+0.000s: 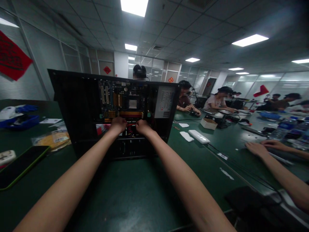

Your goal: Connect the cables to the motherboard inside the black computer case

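An open black computer case stands on its side edge in front of me, its inside facing me. Both my hands reach into its lower middle. My left hand is closed just below the memory slots, fingers curled inward. A short gap to its right, my right hand is also closed, fingertips at thin red cables. What either hand pinches is too small and dark to make out. Above them sit the motherboard and a square processor socket. The power supply is at the upper right.
Left on the green table lie a phone, a yellow item in a plastic bag and a blue tray. To the right are a white power strip, a small box and a co-worker's hands.
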`<state>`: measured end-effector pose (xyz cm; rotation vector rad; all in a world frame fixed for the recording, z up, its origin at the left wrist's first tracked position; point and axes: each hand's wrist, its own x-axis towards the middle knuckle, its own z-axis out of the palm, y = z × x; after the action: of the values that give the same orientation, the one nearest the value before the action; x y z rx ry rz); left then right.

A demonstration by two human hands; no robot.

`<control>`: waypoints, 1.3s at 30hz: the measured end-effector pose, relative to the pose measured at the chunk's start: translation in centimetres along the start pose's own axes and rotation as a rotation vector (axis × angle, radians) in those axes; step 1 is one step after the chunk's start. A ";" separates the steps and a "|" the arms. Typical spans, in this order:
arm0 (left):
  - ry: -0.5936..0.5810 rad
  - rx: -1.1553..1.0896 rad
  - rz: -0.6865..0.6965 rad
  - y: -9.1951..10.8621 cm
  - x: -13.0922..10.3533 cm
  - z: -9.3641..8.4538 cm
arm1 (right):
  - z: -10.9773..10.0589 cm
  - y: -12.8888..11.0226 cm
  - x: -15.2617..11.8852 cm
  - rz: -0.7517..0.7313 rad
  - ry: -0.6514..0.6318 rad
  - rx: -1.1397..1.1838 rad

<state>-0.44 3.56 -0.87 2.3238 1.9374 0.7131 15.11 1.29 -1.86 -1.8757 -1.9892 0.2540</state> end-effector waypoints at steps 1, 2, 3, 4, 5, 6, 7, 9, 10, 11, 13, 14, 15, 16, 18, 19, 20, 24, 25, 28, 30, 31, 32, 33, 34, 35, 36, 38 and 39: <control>0.003 0.005 -0.004 0.0 0.0 0.1 | 0.0 0.0 0.0 0.001 0.002 -0.003; 0.008 0.008 -0.008 0.0 0.0 0.2 | -0.1 0.0 -0.1 0.002 0.005 -0.004; 0.014 0.007 -0.009 0.0 -0.1 0.2 | -0.2 -0.1 -0.1 0.003 0.006 -0.005; 0.025 0.004 -0.008 0.0 -0.1 0.3 | -0.2 -0.1 -0.1 0.001 0.007 -0.005; 0.037 0.000 -0.003 0.0 -0.2 0.3 | -0.3 -0.1 -0.2 0.002 0.006 -0.006; 0.048 -0.002 0.005 0.0 -0.3 0.4 | -0.4 -0.2 -0.3 0.003 0.005 -0.008; 0.057 0.000 0.014 0.0 -0.5 0.4 | -0.4 -0.2 -0.3 0.003 0.005 -0.011; 0.063 0.012 0.029 0.0 -0.8 0.3 | -0.6 -0.3 -0.5 0.003 0.011 -0.017; 0.061 0.020 0.033 0.0 -0.9 0.3 | -0.7 -0.4 -0.5 0.001 0.017 -0.021; 0.061 0.028 0.034 0.1 -1.1 0.2 | -0.8 -0.4 -0.6 -0.001 0.026 -0.025; 0.069 0.041 0.044 0.3 -1.5 0.0 | -0.9 -0.5 -0.7 -0.010 0.043 -0.033; 0.076 0.048 0.052 0.4 -1.7 -0.2 | -1.0 -0.5 -0.8 -0.016 0.050 -0.037; 0.080 0.055 0.065 0.6 -2.0 -0.4 | -1.0 -0.6 -0.8 -0.021 0.057 -0.040; 0.082 0.064 0.076 0.7 -2.2 -0.6 | -1.1 -0.6 -0.9 -0.025 0.064 -0.041; 0.088 0.088 0.095 1.0 -2.7 -1.0 | -1.1 -0.6 -1.1 -0.032 0.085 -0.039; 0.089 0.098 0.111 1.2 -2.9 -1.2 | -1.1 -0.6 -1.2 -0.041 0.096 -0.039; 0.084 0.103 0.138 1.2 -2.9 -1.2 | -1.1 -0.6 -1.3 -0.053 0.106 -0.040; 0.058 0.100 0.274 1.3 -2.7 -1.0 | -1.0 -0.5 -1.9 -0.098 0.100 -0.063; 0.053 0.101 0.294 1.2 -2.6 -0.9 | -0.9 -0.5 -2.1 -0.101 0.082 -0.065; 0.031 0.108 0.322 1.0 -2.5 -0.5 | -0.8 -0.3 -2.2 -0.124 0.014 -0.065; 0.016 0.116 0.327 0.9 -2.6 -0.5 | -0.8 -0.3 -2.3 -0.144 -0.015 -0.070; 0.009 0.123 0.328 0.8 -2.6 -0.5 | -0.8 -0.2 -2.3 -0.151 -0.022 -0.074; 0.001 0.130 0.329 0.9 -2.7 -0.5 | -0.8 -0.2 -2.3 -0.156 -0.025 -0.076; -0.006 0.139 0.328 0.9 -2.8 -0.6 | -0.9 -0.2 -2.3 -0.159 -0.025 -0.076; -0.010 0.148 0.326 1.0 -2.9 -0.7 | -0.9 -0.2 -2.3 -0.163 -0.024 -0.075; -0.012 0.157 0.322 1.1 -2.9 -0.8 | -0.9 -0.2 -2.3 -0.168 -0.020 -0.074; -0.011 0.168 0.314 1.2 -3.0 -0.8 | -0.9 -0.2 -2.4 -0.175 -0.014 -0.071; -0.008 0.188 0.290 1.4 -3.2 -1.0 | -1.0 -0.1 -2.5 -0.183 -0.004 -0.064; -0.008 0.193 0.274 1.5 -3.3 -1.1 | -1.0 -0.1 -2.5 -0.185 0.001 -0.058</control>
<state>0.18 -0.14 -0.45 2.7395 1.7751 0.5500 15.48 -1.34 -1.32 -1.7103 -2.1738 0.1447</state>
